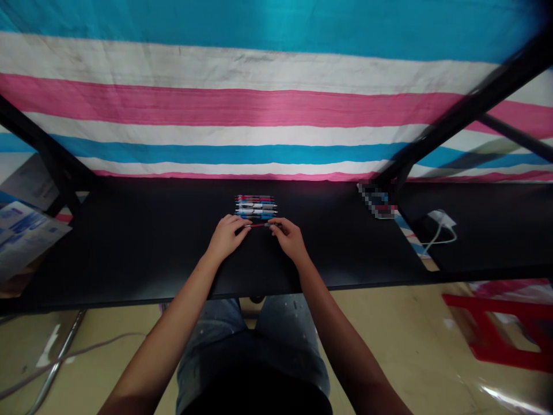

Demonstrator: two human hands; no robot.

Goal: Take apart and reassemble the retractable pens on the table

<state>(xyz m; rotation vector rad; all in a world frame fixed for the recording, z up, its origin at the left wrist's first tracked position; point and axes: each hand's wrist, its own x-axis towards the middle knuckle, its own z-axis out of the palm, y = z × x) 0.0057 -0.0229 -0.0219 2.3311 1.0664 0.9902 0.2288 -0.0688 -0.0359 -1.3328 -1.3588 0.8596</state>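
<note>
Between my two hands, a slim pen (pixel 258 225) with a red section lies crosswise just in front of a row of pens. My left hand (pixel 228 233) pinches its left end between thumb and fingers. At the other end, my right hand (pixel 287 233) grips the dark part of the same pen. Several pens (pixel 256 206) in red, blue and white lie side by side, parallel to it, just beyond my fingertips. My fingers cover both ends of the held pen.
The black table (pixel 151 242) stands against a striped sheet (pixel 276 109). A pixelated item (pixel 377 202) lies at the table's right end. Papers (pixel 28 236) are at the left. A white cable (pixel 443 230) rests on the neighbouring table, and a red stool (pixel 496 334) is on the floor.
</note>
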